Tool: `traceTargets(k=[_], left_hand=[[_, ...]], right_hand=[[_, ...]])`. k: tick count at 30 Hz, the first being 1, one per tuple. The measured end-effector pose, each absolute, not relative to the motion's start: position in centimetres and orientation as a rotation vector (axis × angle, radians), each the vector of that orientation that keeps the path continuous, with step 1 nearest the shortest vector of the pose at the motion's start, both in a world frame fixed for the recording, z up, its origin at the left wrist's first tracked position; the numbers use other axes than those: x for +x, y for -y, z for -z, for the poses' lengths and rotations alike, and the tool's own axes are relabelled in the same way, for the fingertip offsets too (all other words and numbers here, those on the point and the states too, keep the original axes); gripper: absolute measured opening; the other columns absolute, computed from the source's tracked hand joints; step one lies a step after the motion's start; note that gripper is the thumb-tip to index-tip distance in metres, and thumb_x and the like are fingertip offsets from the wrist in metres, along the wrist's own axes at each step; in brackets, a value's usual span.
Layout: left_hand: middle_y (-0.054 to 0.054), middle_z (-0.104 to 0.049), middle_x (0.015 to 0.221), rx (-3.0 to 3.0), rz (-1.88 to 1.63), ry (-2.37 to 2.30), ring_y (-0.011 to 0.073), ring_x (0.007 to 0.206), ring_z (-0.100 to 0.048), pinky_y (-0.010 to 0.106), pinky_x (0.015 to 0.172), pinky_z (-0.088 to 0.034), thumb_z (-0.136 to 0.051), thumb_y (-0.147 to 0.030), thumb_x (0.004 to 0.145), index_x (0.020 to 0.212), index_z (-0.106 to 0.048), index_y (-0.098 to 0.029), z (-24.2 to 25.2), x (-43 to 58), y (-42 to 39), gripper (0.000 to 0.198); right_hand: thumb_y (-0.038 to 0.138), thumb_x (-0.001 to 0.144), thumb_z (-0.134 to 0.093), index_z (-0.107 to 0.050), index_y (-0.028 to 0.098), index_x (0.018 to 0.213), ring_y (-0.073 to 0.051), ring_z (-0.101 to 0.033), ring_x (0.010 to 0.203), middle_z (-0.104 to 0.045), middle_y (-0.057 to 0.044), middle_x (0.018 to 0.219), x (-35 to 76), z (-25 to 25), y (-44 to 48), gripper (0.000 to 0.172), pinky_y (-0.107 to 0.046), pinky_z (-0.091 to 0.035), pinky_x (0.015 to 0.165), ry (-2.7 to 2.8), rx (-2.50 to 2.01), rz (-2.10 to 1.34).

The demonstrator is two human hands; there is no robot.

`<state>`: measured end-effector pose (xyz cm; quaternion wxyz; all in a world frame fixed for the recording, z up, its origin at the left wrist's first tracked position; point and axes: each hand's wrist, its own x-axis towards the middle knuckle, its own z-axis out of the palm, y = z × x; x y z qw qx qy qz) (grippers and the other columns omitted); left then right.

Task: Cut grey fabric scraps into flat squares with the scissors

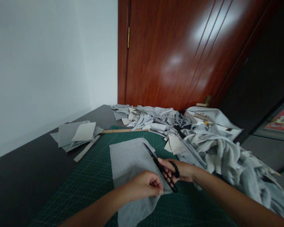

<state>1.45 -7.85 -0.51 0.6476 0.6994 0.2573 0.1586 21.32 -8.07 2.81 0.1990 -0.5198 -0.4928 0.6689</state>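
Observation:
A grey fabric sheet [130, 164] lies on the green cutting mat [90, 176]. My left hand [144, 186] is closed, pinching the sheet's right edge near the front. My right hand [180, 171] grips black scissors [161, 164] through the handle loops. The blades point away from me and lie along the sheet's right edge, slightly parted.
A stack of cut grey pieces [75, 134] sits at the back left on the dark table [26, 179]. A wooden ruler [123, 130] lies along the mat's far edge. Fabric scraps [151, 119] and a large grey fabric heap [227, 157] fill the right. A wooden door [180, 53] stands behind.

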Motion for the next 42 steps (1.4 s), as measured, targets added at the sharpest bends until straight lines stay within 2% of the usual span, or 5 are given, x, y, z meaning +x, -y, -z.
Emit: traceTargets(k=[23, 30, 35, 38, 42], left_hand=[[-0.005, -0.057, 0.065, 1.619, -0.361, -0.586, 0.01, 0.061, -0.049, 0.021, 0.059, -0.037, -0.063, -0.021, 0.067, 0.069, -0.064, -0.018, 0.4, 1.4, 7.9, 0.004], [-0.006, -0.057, 0.063, 1.575, -0.374, -0.571, 0.0085, 0.058, -0.047, 0.02, 0.056, -0.035, -0.065, -0.022, 0.068, 0.068, -0.063, -0.019, 0.6, 1.4, 7.7, 0.004], [-0.005, -0.058, 0.061, 1.418, -0.24, -0.47, 0.0077, 0.05, -0.049, 0.021, 0.053, -0.039, -0.073, -0.035, 0.064, 0.073, -0.063, -0.017, 0.8, 1.7, 8.8, 0.023], [-0.002, -0.063, 0.07, 1.471, -0.199, -0.398, 0.0095, 0.057, -0.055, 0.023, 0.058, -0.045, -0.07, -0.04, 0.073, 0.083, -0.065, -0.017, 0.4, 1.7, 9.2, 0.026], [0.003, -0.068, 0.085, 1.956, -0.561, -0.739, 0.0155, 0.078, -0.062, 0.029, 0.076, -0.05, -0.056, -0.025, 0.086, 0.09, -0.066, -0.017, -0.5, 0.8, 7.4, 0.014]], right_hand=[[0.081, 0.07, -0.055, -0.049, 0.017, 0.063, -0.006, -0.042, 0.039, -0.047, 0.006, 0.047, 20.4, -3.1, 8.7, 0.064, -0.018, -0.025, 0.037, 1.48, -1.441, -1.711], [0.081, 0.068, -0.055, -0.047, 0.018, 0.063, -0.005, -0.041, 0.037, -0.046, 0.007, 0.048, 20.2, -3.5, 9.0, 0.064, -0.018, -0.029, 0.037, 1.487, -1.442, -1.699], [0.081, 0.067, -0.057, -0.049, 0.017, 0.066, -0.007, -0.045, 0.042, -0.046, 0.007, 0.051, 21.7, -3.8, 10.3, 0.065, -0.018, -0.036, 0.039, 1.417, -1.385, -1.828], [0.079, 0.068, -0.06, -0.05, 0.018, 0.073, -0.007, -0.047, 0.045, -0.049, 0.006, 0.057, 22.6, -3.7, 11.2, 0.062, -0.02, -0.044, 0.042, 1.378, -1.359, -1.89], [0.077, 0.068, -0.061, -0.053, 0.017, 0.079, -0.008, -0.048, 0.048, -0.05, 0.005, 0.06, 22.8, -3.6, 11.7, 0.062, -0.02, -0.045, 0.043, 1.36, -1.368, -1.898]])
